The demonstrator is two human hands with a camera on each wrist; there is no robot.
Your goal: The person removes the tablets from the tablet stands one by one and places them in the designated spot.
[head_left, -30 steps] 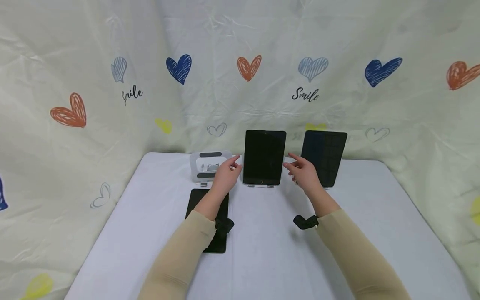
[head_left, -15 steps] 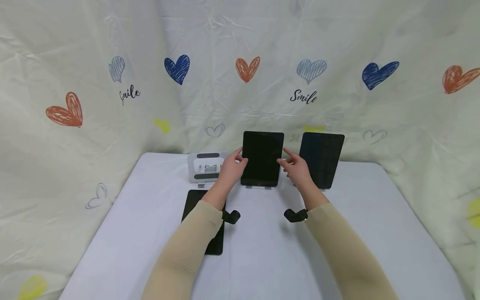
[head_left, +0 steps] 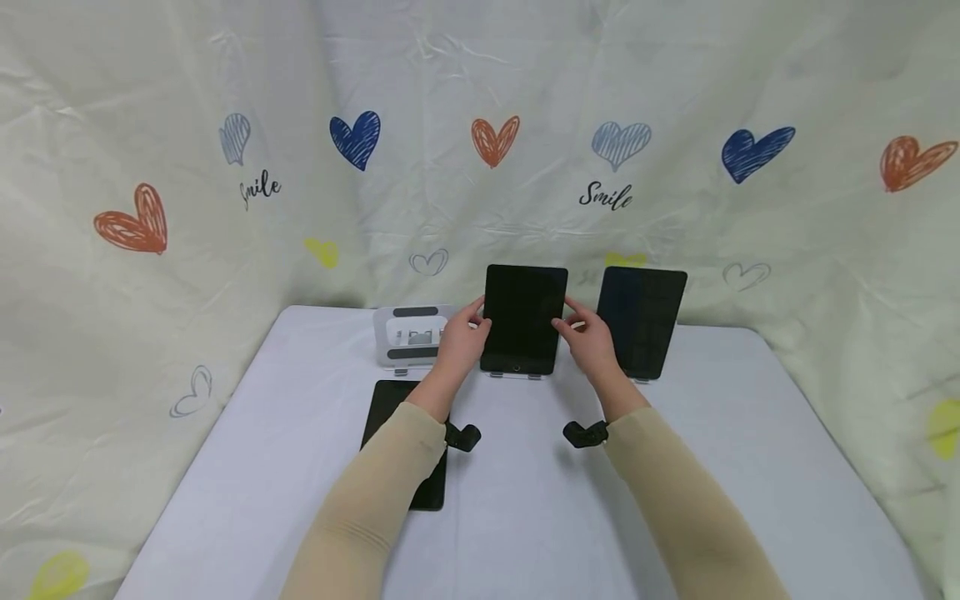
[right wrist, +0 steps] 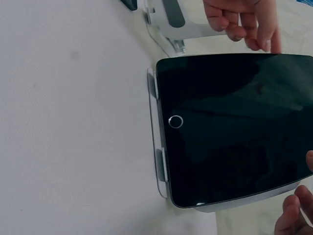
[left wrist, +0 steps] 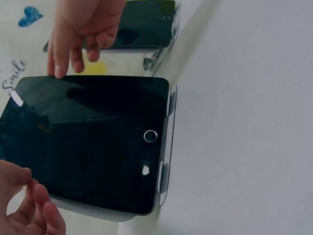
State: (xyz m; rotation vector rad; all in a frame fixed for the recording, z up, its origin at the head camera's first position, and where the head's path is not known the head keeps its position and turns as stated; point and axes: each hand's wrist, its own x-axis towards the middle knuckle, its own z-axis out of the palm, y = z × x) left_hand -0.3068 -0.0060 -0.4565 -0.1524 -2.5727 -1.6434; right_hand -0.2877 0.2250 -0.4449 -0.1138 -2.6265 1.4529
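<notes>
In the head view a black tablet (head_left: 523,321) with a round home button leans upright on a stand, at the middle of the table's back. My left hand (head_left: 459,346) pinches its left side edge, thumb on the front face and fingers behind. Opposite, my right hand (head_left: 592,343) does the same at the right edge. Two small hooks of the stand (left wrist: 166,181) hold the tablet's lower edge in the left wrist view. The right wrist view shows the home button side of the tablet (right wrist: 220,147) resting against these hooks.
Left of the middle is a light grey stand (head_left: 412,354) with dark pads. Another tablet (head_left: 431,492) lies flat on the white table (head_left: 525,500), partly under my left forearm. At right a third tablet (head_left: 641,321) leans on its stand. A heart-printed curtain (head_left: 420,192) hangs behind.
Both hands have moved inward from beside the middle tablet onto its side edges, thumbs now on its front. The other tablets and the grey stand have stayed put.
</notes>
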